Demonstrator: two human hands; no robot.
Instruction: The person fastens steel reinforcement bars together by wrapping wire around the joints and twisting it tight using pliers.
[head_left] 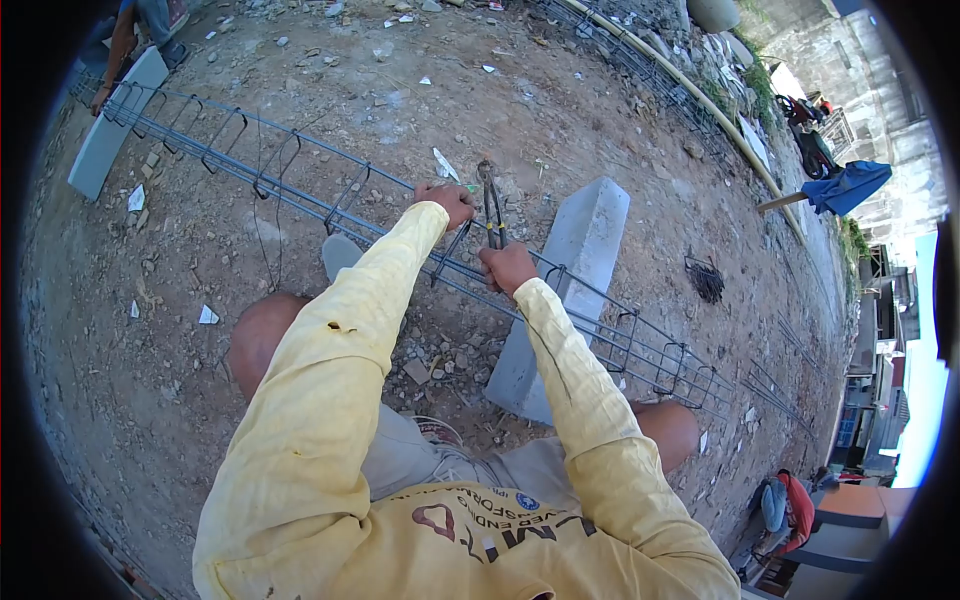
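Observation:
A long rebar cage [345,222] runs from the upper left to the lower right, with square stirrups along its bars. My left hand [446,201] is closed at the upper bar beside a stirrup; what its fingers hold is too small to make out. My right hand [508,268] is wrapped round the handles of pincers [490,200], whose head points up and away from me, beyond the cage. Just right of my right hand, the cage crosses over a pale concrete block [588,235].
Another pale block [117,125] supports the cage's far left end, where a co-worker's hand [101,98] touches it. A bamboo pole [690,85] lies at the upper right. A blue cloth [848,188] hangs on a post. Another person [795,515] is at the lower right.

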